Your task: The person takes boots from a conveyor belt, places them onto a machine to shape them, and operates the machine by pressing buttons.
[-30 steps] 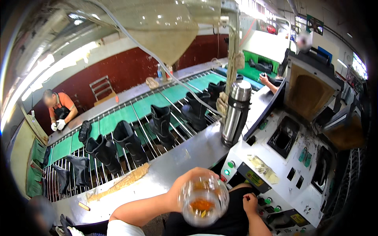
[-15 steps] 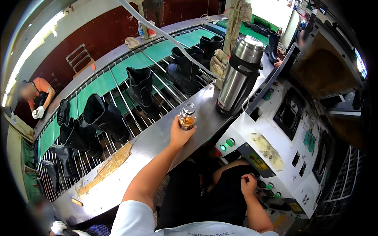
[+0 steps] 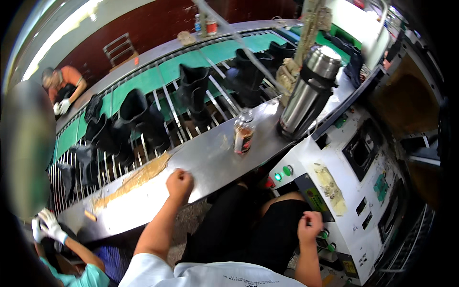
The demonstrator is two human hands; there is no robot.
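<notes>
A clear glass jar [image 3: 243, 131] with amber contents in it stands upright on the metal ledge [image 3: 205, 165]. My left hand [image 3: 180, 185] is curled above the ledge's near edge, left of the jar and apart from it, with nothing visible in its fingers. Beside my right thigh, next to the white machine's buttons, my right hand [image 3: 310, 226] is loosely closed; I see nothing held in it. A tall steel thermos flask [image 3: 306, 93] with a black handle stands on the ledge to the right of the jar.
Black boots [image 3: 193, 91] stand on the roller rack [image 3: 217, 98] beyond the ledge. The white machine [image 3: 330, 177], with green buttons, is close on my right. Co-workers in white gloves work at far left [image 3: 63, 106] and lower left [image 3: 51, 227]. Brown tape [image 3: 136, 182] covers part of the ledge.
My left hand has let go of the jar and drawn back to the left. The jar now stands by itself on the ledge. The view has shifted, and a co-worker shows more at lower left.
</notes>
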